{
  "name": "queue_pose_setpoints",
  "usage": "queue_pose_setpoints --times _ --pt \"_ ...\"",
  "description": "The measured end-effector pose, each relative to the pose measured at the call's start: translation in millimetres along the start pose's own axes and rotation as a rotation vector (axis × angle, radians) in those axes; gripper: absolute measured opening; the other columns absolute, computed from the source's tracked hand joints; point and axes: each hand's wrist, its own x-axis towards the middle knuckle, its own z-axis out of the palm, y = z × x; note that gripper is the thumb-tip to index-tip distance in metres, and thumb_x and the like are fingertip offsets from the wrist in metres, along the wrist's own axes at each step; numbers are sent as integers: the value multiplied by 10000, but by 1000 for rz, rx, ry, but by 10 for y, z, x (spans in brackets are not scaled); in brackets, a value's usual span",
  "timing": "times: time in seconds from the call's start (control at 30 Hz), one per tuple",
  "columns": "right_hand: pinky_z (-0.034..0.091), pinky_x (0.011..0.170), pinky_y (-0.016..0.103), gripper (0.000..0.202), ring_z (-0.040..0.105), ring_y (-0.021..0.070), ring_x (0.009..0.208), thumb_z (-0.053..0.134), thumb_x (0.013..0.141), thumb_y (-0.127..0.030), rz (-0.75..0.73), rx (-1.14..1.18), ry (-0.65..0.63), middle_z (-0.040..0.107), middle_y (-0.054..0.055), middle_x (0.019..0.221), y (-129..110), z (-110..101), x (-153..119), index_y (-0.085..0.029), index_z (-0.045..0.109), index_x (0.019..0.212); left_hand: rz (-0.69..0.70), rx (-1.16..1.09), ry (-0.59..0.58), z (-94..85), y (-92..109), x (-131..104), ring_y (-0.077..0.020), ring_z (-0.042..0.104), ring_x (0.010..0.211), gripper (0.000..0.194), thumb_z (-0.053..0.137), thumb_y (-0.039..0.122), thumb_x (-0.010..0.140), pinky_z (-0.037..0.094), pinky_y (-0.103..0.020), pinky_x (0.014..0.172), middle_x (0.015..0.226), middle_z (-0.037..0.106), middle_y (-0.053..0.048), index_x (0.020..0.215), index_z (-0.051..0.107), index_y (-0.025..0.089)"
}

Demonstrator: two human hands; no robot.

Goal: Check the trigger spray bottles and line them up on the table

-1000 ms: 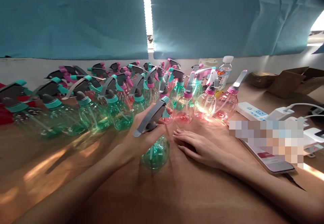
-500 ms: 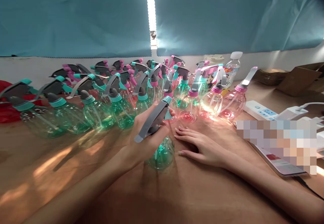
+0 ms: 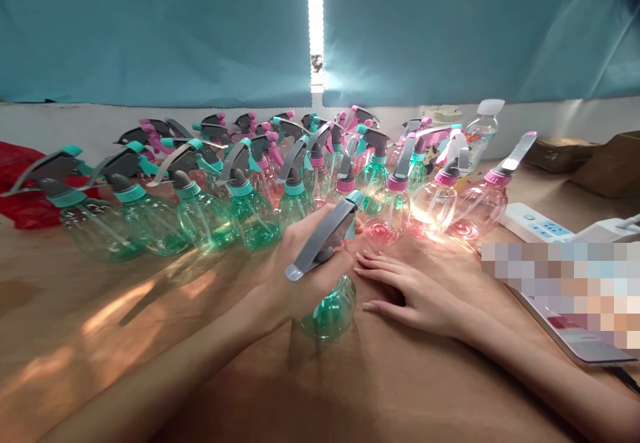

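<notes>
L hand (image 3: 310,289) closed round neck of green spray btl (image 3: 330,313), base on brown tabletop (image 3: 340,396). R hand (image 3: 420,299) open, palm-down, just beside. Est. best technique: firm wrap at neck, btl upright, no squeeze on trigger. Body rounded, transl. plastic; grey head (image 3: 325,236) smooth, curved. Beyond: green btls (image 3: 255,219) & pink btls (image 3: 385,216), then creased blue-green sheet (image 3: 200,29).

Seemingly a workroom; spray bottles (image 3: 207,219) massed (curtained wall (image 3: 165,36)).
</notes>
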Motion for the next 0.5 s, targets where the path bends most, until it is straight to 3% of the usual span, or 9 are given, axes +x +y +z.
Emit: queue_pose_setpoints --times 0.23,0.5 --pt "316 1144 514 527 343 276 1402 536 940 -433 33 -19 -8 425 72 1495 -4 13 13 -243 458 1426 8 -34 38 78 -70 -24 -92 399 552 269 508 152 809 404 -264 589 751 442 48 1067 548 214" --pt "354 1126 508 448 378 274 1384 501 965 -381 38 -9 35 482 74 1455 2 27 14 -247 503 1393 -2 -90 36 102 -85 -18 -92 426 568 305 509 170 818 433 -254 600 785 472 30 1114 566 206"
